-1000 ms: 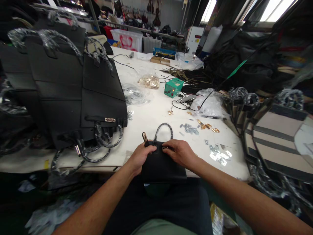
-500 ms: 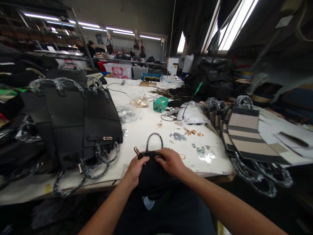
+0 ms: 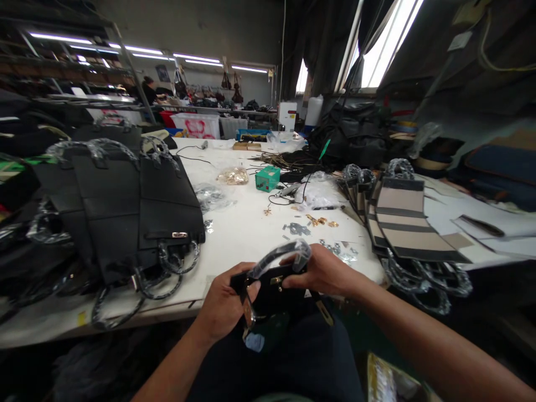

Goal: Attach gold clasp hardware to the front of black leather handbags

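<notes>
A small black handbag [image 3: 272, 296] sits over my lap at the near edge of the white table [image 3: 243, 234]. Its plastic-wrapped handle [image 3: 280, 254] arches across the top and a gold clasp shows on its front. My left hand [image 3: 224, 304] is closed on the bag's left end, where a gold-tipped strap hangs down. My right hand [image 3: 324, 271] is closed on the bag's right top, fingers by the handle's end.
Large black handbags [image 3: 121, 206] with wrapped handles are piled on the table's left. Striped beige bags [image 3: 402, 229] lie at the right. Gold fittings [image 3: 320, 220], small plastic bags, a green box [image 3: 267, 178] and cables are scattered mid-table. A person stands by far shelves.
Both hands have lifted the small bag off the table edge and tilted it toward me; its handle now lies across the top. The camera has tipped upward.
</notes>
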`<state>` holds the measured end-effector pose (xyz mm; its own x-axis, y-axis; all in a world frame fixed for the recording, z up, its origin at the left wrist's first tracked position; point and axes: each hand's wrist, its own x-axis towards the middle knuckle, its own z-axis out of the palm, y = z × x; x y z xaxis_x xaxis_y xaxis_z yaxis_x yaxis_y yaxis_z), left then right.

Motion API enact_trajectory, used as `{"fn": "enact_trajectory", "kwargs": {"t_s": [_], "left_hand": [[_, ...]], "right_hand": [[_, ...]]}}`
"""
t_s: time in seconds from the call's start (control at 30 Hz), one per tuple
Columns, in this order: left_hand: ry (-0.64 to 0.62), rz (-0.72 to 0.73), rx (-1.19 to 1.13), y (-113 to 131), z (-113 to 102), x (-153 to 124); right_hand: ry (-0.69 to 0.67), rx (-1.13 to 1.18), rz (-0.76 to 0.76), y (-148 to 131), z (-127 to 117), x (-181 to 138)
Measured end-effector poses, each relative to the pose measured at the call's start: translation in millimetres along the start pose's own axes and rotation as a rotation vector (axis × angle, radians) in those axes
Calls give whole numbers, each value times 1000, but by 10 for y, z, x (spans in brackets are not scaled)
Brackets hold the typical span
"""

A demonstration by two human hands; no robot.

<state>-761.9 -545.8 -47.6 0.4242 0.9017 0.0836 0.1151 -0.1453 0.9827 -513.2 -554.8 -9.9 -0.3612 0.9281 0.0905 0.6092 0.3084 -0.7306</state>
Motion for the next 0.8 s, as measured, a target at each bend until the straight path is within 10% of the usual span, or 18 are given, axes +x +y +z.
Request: {"fn": "enact_trajectory", "kwargs": {"t_s": [0.27, 0.8], "left_hand": [[134, 23, 187, 137, 140, -104], [66, 668, 368, 253, 150, -339]], "right_hand": [[6, -70, -164, -187, 104, -147], [252, -418, -396, -405, 148, -490]]}}
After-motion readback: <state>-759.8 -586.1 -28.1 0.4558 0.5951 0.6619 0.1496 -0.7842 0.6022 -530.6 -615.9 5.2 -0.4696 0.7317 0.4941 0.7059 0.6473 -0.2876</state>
